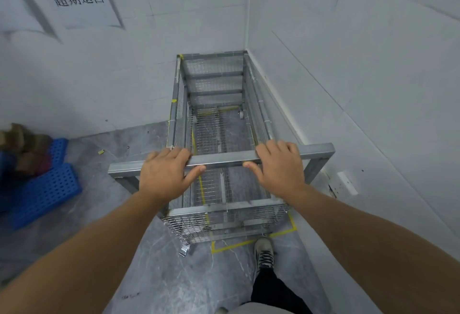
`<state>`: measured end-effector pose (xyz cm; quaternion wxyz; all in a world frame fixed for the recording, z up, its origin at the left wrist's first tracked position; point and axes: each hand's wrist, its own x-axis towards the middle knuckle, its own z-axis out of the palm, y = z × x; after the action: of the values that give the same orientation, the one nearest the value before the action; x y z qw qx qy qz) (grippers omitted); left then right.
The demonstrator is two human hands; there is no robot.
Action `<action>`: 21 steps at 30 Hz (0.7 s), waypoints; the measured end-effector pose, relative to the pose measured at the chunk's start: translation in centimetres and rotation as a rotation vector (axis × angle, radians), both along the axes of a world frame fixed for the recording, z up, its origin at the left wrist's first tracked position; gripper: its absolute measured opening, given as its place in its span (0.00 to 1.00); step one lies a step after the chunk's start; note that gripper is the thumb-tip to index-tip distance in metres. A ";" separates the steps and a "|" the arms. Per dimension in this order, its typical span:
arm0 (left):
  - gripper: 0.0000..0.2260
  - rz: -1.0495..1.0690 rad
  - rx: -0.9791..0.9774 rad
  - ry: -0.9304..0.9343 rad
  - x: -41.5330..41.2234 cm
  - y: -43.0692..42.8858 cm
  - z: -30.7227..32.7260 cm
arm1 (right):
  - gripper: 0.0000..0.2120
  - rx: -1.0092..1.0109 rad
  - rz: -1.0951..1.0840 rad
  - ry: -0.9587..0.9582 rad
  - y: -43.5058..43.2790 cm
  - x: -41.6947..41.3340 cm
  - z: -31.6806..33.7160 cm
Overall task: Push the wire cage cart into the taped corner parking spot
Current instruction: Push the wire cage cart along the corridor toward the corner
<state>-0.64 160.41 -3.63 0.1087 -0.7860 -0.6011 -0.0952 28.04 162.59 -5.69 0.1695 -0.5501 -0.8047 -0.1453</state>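
Observation:
The grey wire cage cart point(219, 104) stands lengthwise in the corner, its far end against the back wall and its right side close to the right wall. Its metal handle bar point(221, 159) runs across the near end. My left hand point(164, 171) and my right hand point(278, 166) both rest on this bar, fingers draped over it and thumbs underneath. Yellow floor tape point(239, 244) marks a rectangle; its near line and right corner show just beyond the cart's near end, and another strip shows through the mesh floor.
White walls meet in the corner behind the cart, with paper signs point(79, 0) stuck on them. A blue perforated pallet point(44, 189) with brown items lies on the floor at the left. A wall socket point(347, 183) sits low on the right wall. My shoe point(263, 254) stands near the tape.

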 end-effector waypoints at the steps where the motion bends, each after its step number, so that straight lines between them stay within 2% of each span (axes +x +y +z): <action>1: 0.22 -0.001 0.004 0.003 0.0 0.0 -0.1 | 0.25 0.002 -0.002 0.000 0.0 0.0 0.0; 11: 0.21 0.038 0.043 -0.023 0.1 -0.4 -0.6 | 0.25 0.031 0.022 0.024 0.0 0.0 -0.6; 21: 0.26 0.068 -0.085 -0.023 3.8 0.5 0.0 | 0.25 -0.017 -0.001 -0.019 1.4 3.4 0.0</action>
<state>3.15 160.90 -3.64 0.0715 -0.7680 -0.6321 -0.0747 31.41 163.95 -5.68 0.1572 -0.5504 -0.8073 -0.1440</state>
